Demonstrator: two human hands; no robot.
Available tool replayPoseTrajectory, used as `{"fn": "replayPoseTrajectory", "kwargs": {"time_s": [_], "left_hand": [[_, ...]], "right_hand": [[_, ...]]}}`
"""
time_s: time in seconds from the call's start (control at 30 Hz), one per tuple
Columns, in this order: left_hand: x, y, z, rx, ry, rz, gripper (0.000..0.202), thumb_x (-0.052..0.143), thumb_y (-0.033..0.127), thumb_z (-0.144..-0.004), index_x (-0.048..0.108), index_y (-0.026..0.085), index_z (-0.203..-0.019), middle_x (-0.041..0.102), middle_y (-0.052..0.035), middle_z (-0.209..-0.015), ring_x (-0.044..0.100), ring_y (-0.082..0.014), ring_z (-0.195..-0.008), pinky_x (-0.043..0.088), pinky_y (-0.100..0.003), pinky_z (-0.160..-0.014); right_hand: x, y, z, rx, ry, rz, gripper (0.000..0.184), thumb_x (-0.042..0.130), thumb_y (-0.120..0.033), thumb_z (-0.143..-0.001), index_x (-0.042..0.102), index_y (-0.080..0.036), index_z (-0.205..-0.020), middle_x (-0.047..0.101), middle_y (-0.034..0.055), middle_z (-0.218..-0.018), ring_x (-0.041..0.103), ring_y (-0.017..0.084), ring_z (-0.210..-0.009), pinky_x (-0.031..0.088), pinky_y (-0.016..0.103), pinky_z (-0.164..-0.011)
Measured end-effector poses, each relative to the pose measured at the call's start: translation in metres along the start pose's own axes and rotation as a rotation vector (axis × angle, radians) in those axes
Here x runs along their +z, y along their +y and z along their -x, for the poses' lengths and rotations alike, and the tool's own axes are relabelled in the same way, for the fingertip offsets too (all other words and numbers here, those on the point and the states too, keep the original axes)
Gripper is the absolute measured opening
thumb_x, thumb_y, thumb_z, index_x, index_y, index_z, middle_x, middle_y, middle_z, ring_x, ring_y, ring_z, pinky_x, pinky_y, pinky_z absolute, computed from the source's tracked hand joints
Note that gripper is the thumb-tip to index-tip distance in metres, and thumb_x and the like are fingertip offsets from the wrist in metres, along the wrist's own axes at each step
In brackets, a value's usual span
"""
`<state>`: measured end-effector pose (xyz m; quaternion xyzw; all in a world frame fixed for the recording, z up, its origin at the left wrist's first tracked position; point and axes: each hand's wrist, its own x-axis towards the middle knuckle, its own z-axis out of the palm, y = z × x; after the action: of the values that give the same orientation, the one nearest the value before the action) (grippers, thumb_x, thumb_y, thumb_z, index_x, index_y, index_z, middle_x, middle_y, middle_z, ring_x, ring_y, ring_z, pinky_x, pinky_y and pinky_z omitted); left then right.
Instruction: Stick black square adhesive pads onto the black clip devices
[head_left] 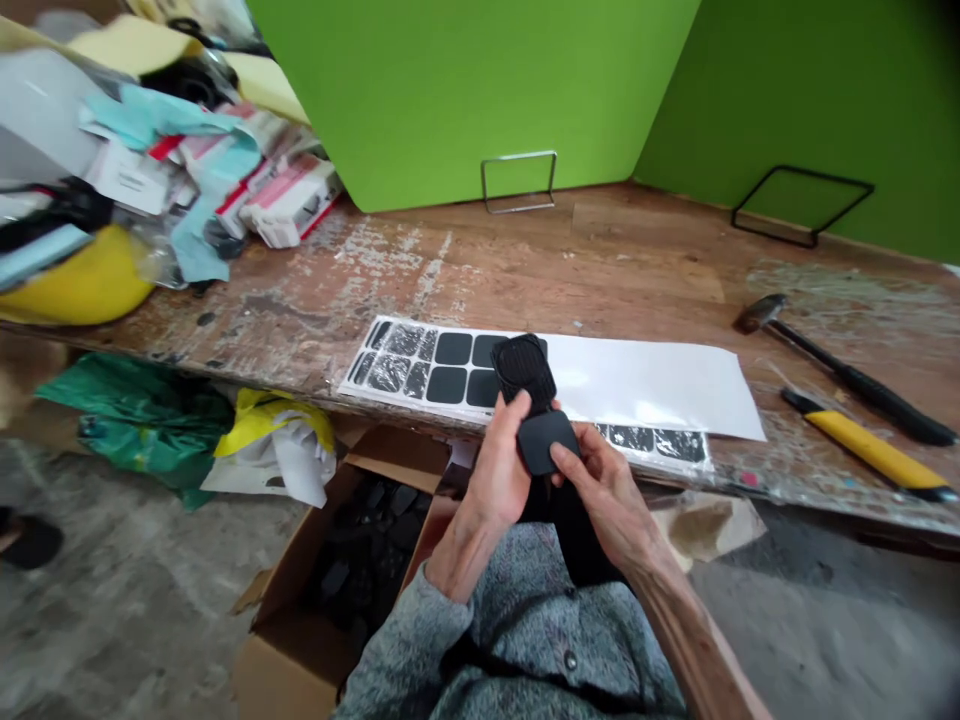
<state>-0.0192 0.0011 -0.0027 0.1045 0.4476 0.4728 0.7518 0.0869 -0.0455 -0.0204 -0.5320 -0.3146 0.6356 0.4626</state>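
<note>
My left hand [501,470] is closed around a long black ribbed sole-like piece [525,372] that stands up above my fingers. My right hand [600,485] pinches a small black rounded-square pad [545,440] and holds it against the lower part of that black piece. Both hands are just in front of the wooden bench edge. Behind them on the bench lies a white sheet [652,385] carrying rows of black pads [442,365], some spots peeled out.
A hammer [840,365] and a yellow-handled tool [870,448] lie on the bench [585,260] at right. Piled packaging and a yellow object [82,285] fill the left. An open cardboard box [352,560] of black pieces stands below. Two wire stands [519,182] lean at the green wall.
</note>
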Motion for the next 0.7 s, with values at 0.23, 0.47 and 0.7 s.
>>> {"fn": "replayPoseTrajectory", "kwargs": {"time_s": [0.23,0.47,0.7], "left_hand": [[-0.019,-0.002,0.010,0.112,0.116,-0.093,0.035,0.078,0.042,-0.068,0.067,0.014,-0.085,0.062,-0.0017,-0.071,0.052,-0.0096,-0.060,0.040,-0.022,-0.058],[-0.042,0.004,0.032,0.233,0.109,-0.129,0.036,0.079,0.041,-0.068,0.071,0.012,-0.087,0.060,-0.0029,-0.074,0.049,-0.0087,-0.061,0.038,-0.023,-0.061],[-0.102,0.009,0.062,0.232,0.302,0.046,0.033,0.082,0.031,-0.065,0.071,0.013,-0.090,0.067,-0.0055,-0.079,0.060,-0.0137,-0.065,0.047,-0.027,-0.066]], "right_hand": [[0.000,0.011,0.008,0.178,0.035,0.029,0.050,0.068,-0.061,-0.075,0.062,-0.023,-0.108,0.065,0.0039,-0.100,0.058,0.018,-0.082,0.051,0.026,-0.071],[0.011,0.019,0.009,0.242,-0.022,0.152,0.064,0.073,-0.070,-0.060,0.067,-0.023,-0.104,0.068,0.0062,-0.102,0.063,0.022,-0.078,0.056,0.031,-0.072],[0.019,0.031,0.022,0.159,-0.224,0.334,0.057,0.065,-0.067,-0.073,0.065,-0.027,-0.114,0.070,0.0048,-0.099,0.064,0.022,-0.085,0.054,0.032,-0.078]]}}
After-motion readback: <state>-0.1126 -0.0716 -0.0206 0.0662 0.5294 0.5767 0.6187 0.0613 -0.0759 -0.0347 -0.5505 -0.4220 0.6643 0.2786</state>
